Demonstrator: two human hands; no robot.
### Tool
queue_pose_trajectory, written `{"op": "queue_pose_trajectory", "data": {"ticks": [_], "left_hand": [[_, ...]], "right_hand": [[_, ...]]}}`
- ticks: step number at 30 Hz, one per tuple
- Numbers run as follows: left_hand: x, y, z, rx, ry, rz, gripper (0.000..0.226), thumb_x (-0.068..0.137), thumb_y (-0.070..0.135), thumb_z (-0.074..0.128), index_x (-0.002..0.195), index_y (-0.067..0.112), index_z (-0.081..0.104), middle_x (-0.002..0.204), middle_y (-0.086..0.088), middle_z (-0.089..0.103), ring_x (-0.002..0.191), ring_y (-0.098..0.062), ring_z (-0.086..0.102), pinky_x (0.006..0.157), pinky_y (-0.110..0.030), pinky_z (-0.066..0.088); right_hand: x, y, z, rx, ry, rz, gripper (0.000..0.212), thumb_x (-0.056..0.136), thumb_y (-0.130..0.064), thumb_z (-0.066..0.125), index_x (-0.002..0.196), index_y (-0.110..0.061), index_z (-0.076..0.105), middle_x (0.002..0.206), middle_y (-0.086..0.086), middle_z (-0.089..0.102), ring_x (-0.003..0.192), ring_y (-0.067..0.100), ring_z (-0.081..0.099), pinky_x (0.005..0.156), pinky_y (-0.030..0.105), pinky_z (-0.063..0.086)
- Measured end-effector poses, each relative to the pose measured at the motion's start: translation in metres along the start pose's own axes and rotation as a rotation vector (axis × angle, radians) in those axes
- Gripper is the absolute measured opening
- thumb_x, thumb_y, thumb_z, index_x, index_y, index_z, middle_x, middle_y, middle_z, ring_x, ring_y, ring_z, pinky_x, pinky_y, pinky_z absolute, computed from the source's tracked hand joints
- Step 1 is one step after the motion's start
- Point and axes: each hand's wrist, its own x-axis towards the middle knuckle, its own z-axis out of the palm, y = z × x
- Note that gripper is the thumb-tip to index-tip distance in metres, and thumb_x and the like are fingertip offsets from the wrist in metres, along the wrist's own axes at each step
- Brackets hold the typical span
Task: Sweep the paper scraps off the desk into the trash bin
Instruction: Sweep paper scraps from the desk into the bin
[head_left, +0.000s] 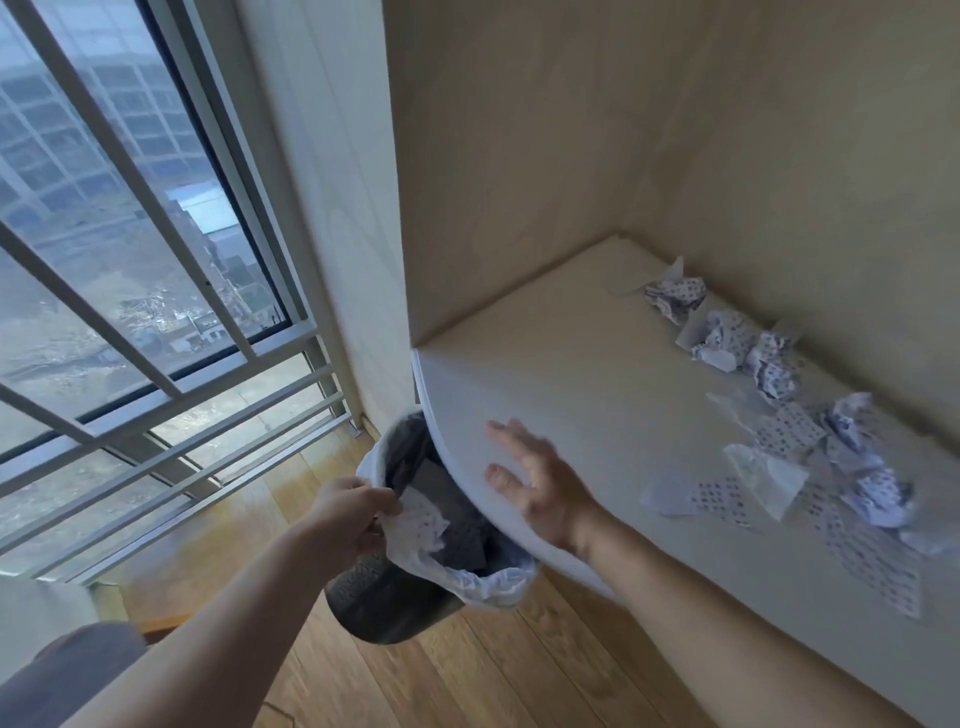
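Observation:
A dark trash bin (384, 608) with a white liner hangs tilted under the rounded front edge of the white desk (545, 374). My left hand (348, 514) grips the bin's rim and liner. A dotted paper scrap (423, 522) lies inside the bin. My right hand (535, 483) is flat and open on the desk near its edge, above the bin. Several crumpled and flat dotted paper scraps (779, 452) lie along the desk's right side by the wall, apart from my hand.
Beige walls (571, 156) close the desk in at the back and the right. A large window with metal bars (156, 312) fills the left. Wooden floor (415, 686) lies below the bin.

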Motion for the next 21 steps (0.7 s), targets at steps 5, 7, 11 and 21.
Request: {"op": "queue_pose_trajectory", "data": {"ticks": [5,7,11,21], "left_hand": [[0.004,-0.005,0.006,0.051,0.010,-0.014,0.017,0.073,-0.006,0.073,0.089,-0.011,0.067,0.081,-0.023,0.065,0.051,-0.027,0.071,0.046,-0.030,0.056],[0.005,-0.007,0.009,0.067,0.006,-0.018,0.010,0.073,-0.006,0.072,0.081,-0.009,0.066,0.076,-0.022,0.063,0.052,-0.028,0.068,0.046,-0.031,0.056],[0.008,-0.012,0.014,0.071,-0.019,-0.015,0.006,0.072,-0.011,0.067,0.076,-0.009,0.063,0.067,-0.020,0.058,0.051,-0.030,0.062,0.048,-0.037,0.059],[0.009,-0.015,0.018,0.072,-0.039,-0.023,0.012,0.072,-0.011,0.069,0.084,-0.010,0.066,0.051,-0.018,0.066,0.042,-0.026,0.067,0.043,-0.031,0.055]], "right_hand": [[-0.024,0.082,-0.068,-0.315,0.463,0.661,0.068,0.094,-0.051,0.042,0.153,-0.031,0.014,0.165,0.001,0.000,0.150,0.028,-0.004,0.115,0.064,0.006],[-0.042,0.116,-0.090,-0.314,0.504,0.882,0.074,0.090,-0.060,0.040,0.152,-0.033,0.010,0.164,0.001,-0.006,0.149,0.032,-0.006,0.112,0.068,0.006],[-0.074,0.162,-0.110,-0.193,0.359,0.972,0.078,0.084,-0.072,0.037,0.150,-0.042,0.006,0.163,-0.004,-0.013,0.149,0.033,-0.008,0.112,0.069,0.004],[-0.057,0.111,-0.035,-0.421,0.196,0.644,0.064,0.092,-0.065,0.025,0.150,-0.045,0.009,0.163,-0.007,-0.014,0.149,0.033,-0.013,0.113,0.066,0.002]]}}
